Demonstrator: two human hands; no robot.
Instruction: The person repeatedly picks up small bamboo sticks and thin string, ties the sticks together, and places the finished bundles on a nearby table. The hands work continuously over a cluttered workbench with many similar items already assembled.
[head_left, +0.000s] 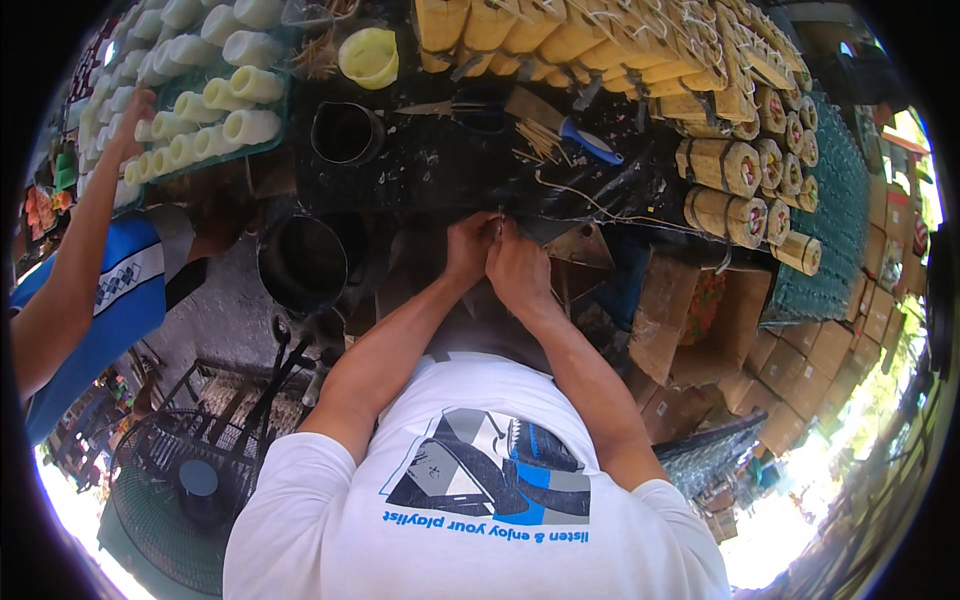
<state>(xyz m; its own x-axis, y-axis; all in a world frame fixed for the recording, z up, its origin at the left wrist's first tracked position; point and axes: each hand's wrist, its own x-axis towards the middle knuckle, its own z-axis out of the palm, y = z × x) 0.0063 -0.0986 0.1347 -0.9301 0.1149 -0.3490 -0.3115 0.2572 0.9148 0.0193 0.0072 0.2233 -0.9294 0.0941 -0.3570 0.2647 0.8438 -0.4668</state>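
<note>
At the near edge of the black-covered table (pixel 420 190), my left hand (pixel 470 247) and my right hand (pixel 519 266) meet, fingers pinched together. Between the fingertips is a small thin thing (pixel 499 226), too small to make out. Beyond the hands lie scissors (pixel 478 112) and a broad-bladed scraper (pixel 592 140) with a blue handle. Several thin sticks (pixel 543 143) lie beside the scraper. A pale string (pixel 600 208) runs along the table edge to the right of my hands.
Rows of tan cylinders (pixel 718 168) with dark bands fill the back right. A dark pot (pixel 347 133) and yellow bowl (pixel 369 58) stand left, near white candle-like cylinders (pixel 252 126). Another person's arm (pixel 85 240) reaches in at left. Below are a large pot (pixel 302 263), cardboard box (pixel 690 315) and fan (pixel 185 490).
</note>
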